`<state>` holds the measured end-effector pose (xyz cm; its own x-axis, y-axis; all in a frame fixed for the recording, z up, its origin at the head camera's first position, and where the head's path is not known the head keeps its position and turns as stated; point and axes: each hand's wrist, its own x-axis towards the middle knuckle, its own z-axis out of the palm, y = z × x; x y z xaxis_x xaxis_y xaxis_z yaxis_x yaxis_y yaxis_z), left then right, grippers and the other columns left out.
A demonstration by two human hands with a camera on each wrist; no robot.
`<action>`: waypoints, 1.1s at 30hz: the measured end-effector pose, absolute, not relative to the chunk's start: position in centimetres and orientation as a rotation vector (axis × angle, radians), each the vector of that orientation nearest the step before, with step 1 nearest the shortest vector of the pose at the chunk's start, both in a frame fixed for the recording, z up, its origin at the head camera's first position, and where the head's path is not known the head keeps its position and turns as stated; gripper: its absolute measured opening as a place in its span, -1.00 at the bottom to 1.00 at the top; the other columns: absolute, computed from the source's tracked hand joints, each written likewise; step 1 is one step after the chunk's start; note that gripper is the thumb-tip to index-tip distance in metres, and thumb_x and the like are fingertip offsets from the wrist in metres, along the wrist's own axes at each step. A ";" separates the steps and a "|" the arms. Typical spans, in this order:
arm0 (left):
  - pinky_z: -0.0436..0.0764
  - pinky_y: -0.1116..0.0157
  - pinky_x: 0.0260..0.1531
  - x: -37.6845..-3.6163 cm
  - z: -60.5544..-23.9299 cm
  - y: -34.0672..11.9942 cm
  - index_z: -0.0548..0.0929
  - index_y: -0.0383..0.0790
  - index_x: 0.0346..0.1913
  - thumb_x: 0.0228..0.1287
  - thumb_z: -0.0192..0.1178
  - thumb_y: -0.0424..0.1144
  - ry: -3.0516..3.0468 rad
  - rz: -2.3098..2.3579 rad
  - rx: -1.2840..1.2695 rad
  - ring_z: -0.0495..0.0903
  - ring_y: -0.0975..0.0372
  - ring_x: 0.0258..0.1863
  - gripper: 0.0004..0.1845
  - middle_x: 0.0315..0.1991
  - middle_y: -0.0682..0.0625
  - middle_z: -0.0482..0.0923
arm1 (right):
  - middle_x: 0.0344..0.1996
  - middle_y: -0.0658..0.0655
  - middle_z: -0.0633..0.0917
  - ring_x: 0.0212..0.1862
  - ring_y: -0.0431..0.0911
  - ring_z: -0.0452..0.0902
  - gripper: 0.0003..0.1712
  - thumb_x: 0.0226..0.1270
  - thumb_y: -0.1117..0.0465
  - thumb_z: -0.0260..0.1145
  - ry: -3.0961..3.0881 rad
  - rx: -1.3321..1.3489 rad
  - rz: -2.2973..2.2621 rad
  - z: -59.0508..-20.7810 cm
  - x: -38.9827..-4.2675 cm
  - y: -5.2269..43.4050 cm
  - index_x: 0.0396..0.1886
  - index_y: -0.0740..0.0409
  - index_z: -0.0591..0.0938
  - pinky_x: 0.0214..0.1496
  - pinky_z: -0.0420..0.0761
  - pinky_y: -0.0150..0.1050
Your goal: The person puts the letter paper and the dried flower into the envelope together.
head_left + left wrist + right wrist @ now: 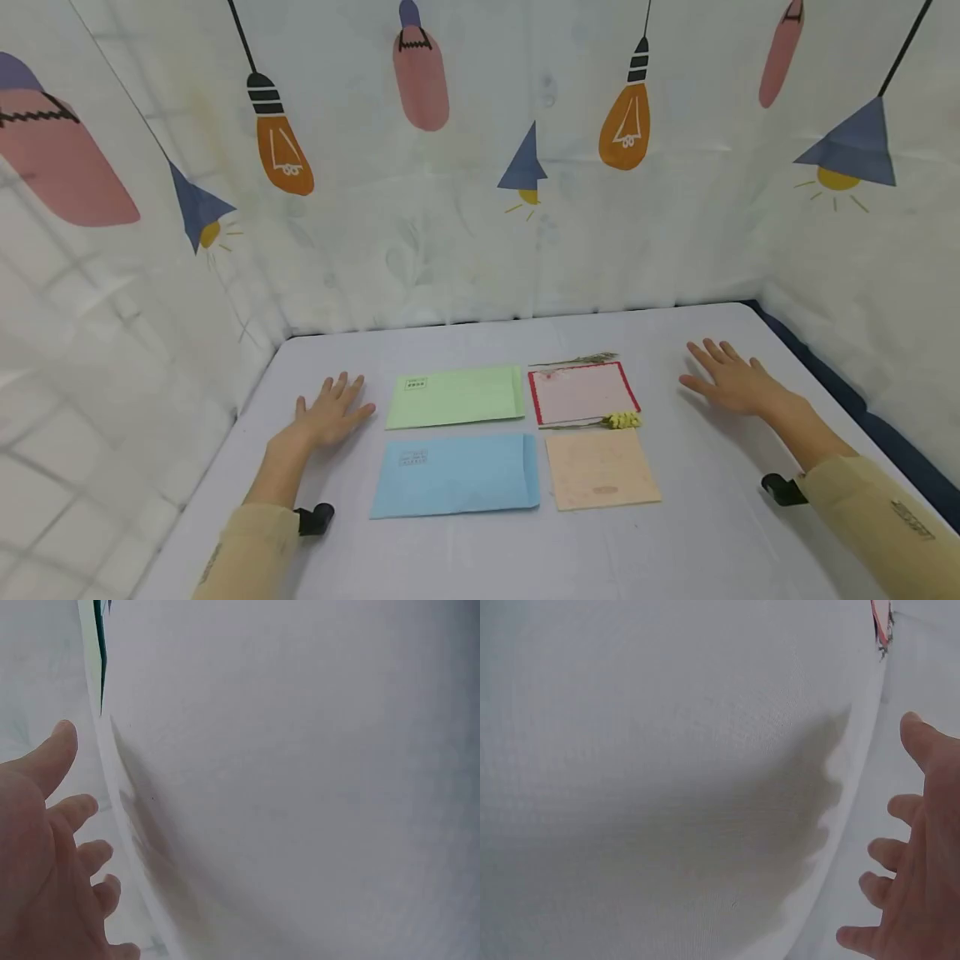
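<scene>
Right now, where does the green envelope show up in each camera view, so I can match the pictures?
Head: the green envelope lies left of centre on the table, beside the left hand and above the blue envelope.
Left wrist: only a thin green sliver at the top left edge, probably its edge.
Right wrist: not in it.
Shared landmark: the left hand, seen in the head and left wrist views.

I see matt paper envelopes, green [454, 396] and blue [455, 475], lower centre, on a finely woven matt tablecloth [465, 550].
</scene>
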<state>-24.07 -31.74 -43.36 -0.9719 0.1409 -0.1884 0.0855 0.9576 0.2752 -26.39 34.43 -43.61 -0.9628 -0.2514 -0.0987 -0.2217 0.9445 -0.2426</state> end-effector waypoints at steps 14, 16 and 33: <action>-0.27 -0.45 0.32 -23.1 -42.8 -30.0 0.09 -0.28 0.63 0.57 -0.08 0.27 2.909 0.424 0.273 -0.20 -0.34 0.55 -0.14 0.59 -0.43 -0.15 | 0.45 0.67 0.12 0.46 0.55 0.01 -0.20 0.55 -0.07 0.24 3.008 -0.427 -0.568 -43.6 -26.1 33.8 0.42 0.52 0.35 0.36 0.10 0.47; -0.26 -0.44 0.34 -23.0 -42.7 -29.9 0.10 -0.27 0.63 0.57 -0.09 0.28 2.919 0.432 0.279 -0.20 -0.34 0.55 -0.14 0.59 -0.44 -0.15 | 0.42 0.68 0.19 0.43 0.54 0.09 -0.28 0.54 0.00 0.26 3.046 -0.450 -0.624 -43.6 -26.0 33.6 0.36 0.53 0.42 0.35 0.16 0.45; -0.02 -0.47 0.28 -22.5 -42.4 -27.9 0.20 -0.19 0.61 0.55 -0.04 0.27 3.003 0.493 0.400 -0.01 -0.31 0.52 -0.19 0.58 -0.40 -0.02 | 0.05 0.41 0.67 0.06 0.28 0.59 -0.61 0.52 0.21 0.30 3.183 -0.571 -1.021 -42.8 -25.0 30.8 0.16 0.41 0.60 0.02 0.60 0.25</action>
